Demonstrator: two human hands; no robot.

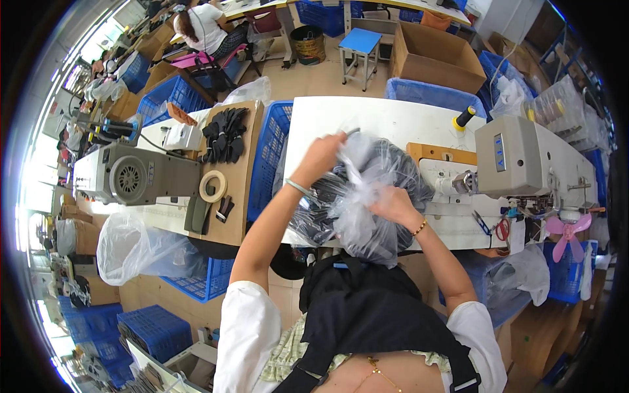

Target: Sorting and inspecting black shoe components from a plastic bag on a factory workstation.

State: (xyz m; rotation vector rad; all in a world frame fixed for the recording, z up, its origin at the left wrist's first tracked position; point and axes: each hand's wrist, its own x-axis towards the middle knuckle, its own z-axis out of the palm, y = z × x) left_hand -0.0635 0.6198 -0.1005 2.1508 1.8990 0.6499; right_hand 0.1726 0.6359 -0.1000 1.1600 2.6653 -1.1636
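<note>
A clear plastic bag (367, 226) full of dark items lies on the white table (321, 114) right in front of me. What the items are is hard to make out through the crinkled film. My left hand (322, 156) is closed at the upper left of the bag, on a twisted strip of its plastic. Lower and to the right, my right hand (394, 204) grips the gathered neck of the same bag. Its fingertips are partly covered by the film.
A sewing machine (511, 157) stands at right, with a thread cone (464, 118), scissors (502, 230) and a pink fan (568, 234). Black gloves (225, 134) and a tape roll (212, 186) lie on cardboard at left, beside a blue crate (270, 157). Another person (203, 29) sits far left.
</note>
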